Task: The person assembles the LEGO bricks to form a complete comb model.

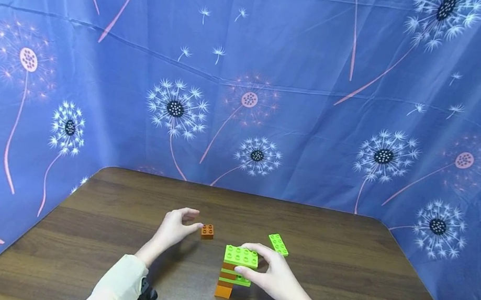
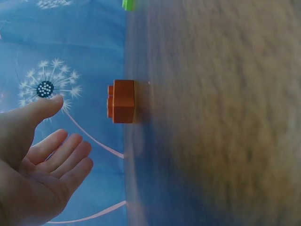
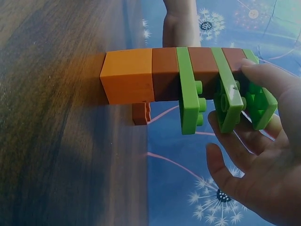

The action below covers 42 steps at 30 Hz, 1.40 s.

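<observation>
A brick tower [image 1: 225,284] stands upright on the table, with an orange brick [image 3: 127,70] at the bottom and brown bricks alternating with three bright green plates above it. The green plates jut out to the right. My right hand [image 1: 273,274] holds the tower near its top, thumb on the near side, fingers behind and partly hidden. Left of the tower, my left hand [image 1: 174,225] hovers with its fingers spread loosely, nothing between them. A loose brown brick [image 1: 207,232] lies just beyond its thumb; the left wrist view shows the brick [image 2: 123,101] apart from the hand.
Behind the right hand lies a loose green plate [image 1: 279,244], studs up. The dark wooden table [image 1: 121,236] reaches back to a blue dandelion-print cloth [image 1: 310,130] hanging round its far side. Both forearms wear pale sleeves [image 1: 117,286].
</observation>
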Available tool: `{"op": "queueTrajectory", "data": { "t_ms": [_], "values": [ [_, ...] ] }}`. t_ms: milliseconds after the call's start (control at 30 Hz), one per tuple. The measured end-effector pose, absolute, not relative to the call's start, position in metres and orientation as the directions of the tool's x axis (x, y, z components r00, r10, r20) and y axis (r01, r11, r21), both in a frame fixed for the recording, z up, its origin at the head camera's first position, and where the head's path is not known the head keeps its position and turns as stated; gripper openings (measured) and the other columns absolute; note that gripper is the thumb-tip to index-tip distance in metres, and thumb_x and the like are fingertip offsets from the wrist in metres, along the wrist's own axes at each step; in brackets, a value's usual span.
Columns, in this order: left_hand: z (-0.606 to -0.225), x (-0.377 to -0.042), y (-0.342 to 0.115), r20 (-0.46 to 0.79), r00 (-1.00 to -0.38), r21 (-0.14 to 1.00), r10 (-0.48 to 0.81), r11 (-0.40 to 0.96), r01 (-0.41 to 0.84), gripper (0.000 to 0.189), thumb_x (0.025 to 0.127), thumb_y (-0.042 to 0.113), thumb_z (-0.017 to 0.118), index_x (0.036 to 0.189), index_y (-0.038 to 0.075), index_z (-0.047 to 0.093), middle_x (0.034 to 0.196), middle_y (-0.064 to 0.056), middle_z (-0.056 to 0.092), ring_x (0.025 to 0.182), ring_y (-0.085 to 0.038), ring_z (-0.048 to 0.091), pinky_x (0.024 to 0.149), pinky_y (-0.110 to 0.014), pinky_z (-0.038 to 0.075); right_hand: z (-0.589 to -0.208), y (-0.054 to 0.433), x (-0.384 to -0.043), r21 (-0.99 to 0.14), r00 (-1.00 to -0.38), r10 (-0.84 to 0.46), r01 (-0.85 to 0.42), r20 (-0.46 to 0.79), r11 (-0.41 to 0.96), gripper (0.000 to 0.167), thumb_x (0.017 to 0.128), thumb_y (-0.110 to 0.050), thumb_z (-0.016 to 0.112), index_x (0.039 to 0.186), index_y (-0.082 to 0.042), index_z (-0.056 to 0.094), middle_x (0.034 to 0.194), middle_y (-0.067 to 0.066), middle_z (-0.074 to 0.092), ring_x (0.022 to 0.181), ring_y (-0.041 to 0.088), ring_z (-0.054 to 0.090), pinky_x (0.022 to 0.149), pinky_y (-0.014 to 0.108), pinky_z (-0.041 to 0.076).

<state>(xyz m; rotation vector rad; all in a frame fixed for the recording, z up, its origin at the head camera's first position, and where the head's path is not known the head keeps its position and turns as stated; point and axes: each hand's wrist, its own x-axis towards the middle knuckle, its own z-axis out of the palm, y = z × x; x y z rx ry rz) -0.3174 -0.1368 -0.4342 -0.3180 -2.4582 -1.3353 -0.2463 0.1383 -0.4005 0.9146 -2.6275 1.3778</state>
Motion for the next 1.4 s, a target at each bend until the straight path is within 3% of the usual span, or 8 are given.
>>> {"op": "queueTrajectory", "data": {
  "t_ms": [300, 500, 900, 1400],
  "values": [
    [-0.438, -0.327, -0.136, 0.301, -0.951, 0.77, 0.072, 0.569, 0.287, 0.047, 0.077, 0.013, 0.076, 0.115, -0.009, 0.059, 0.108, -0.026, 0.065, 0.097, -0.036, 0.065, 0.085, -0.045, 0.052, -0.398, 0.137, -0.245, -0.717, -0.812, -0.483, -0.546, 0.327, 0.433, 0.036, 0.081, -0.036, 0.072, 0.114, -0.025, 0.061, 0.098, -0.01, 0.065, 0.076, 0.003, 0.056, 0.069, 0.028, 0.051],
    [-0.438, -0.335, -0.132, 0.27, -0.957, 0.765, 0.104, 0.58, 0.279, 0.053, 0.075, 0.013, 0.078, 0.117, -0.011, 0.056, 0.107, -0.027, 0.065, 0.097, -0.036, 0.065, 0.086, -0.046, 0.052, -0.397, 0.136, -0.246, -0.731, -0.817, -0.485, -0.532, 0.311, 0.427, 0.036, 0.082, -0.035, 0.071, 0.114, -0.025, 0.061, 0.09, -0.009, 0.062, 0.072, 0.008, 0.055, 0.064, 0.025, 0.049],
    [-0.439, -0.341, -0.13, 0.221, -0.969, 0.746, 0.114, 0.62, 0.243, 0.048, 0.073, 0.015, 0.079, 0.111, -0.009, 0.061, 0.104, -0.022, 0.067, 0.096, -0.033, 0.065, 0.085, -0.044, 0.052, -0.395, 0.134, -0.246, -0.731, -0.818, -0.484, -0.53, 0.309, 0.429, 0.036, 0.081, -0.034, 0.073, 0.113, -0.025, 0.061, 0.088, -0.009, 0.061, 0.068, 0.006, 0.055, 0.061, 0.022, 0.048],
    [-0.448, -0.343, -0.128, 0.207, -0.967, 0.738, 0.152, 0.625, 0.256, 0.034, 0.068, 0.006, 0.08, 0.097, -0.006, 0.067, 0.088, -0.015, 0.069, 0.08, -0.025, 0.066, 0.073, -0.035, 0.054, -0.396, 0.135, -0.248, -0.728, -0.812, -0.503, -0.534, 0.297, 0.431, 0.036, 0.081, -0.034, 0.072, 0.114, -0.024, 0.061, 0.095, -0.008, 0.062, 0.07, 0.006, 0.056, 0.063, 0.024, 0.049]
  ]
}}
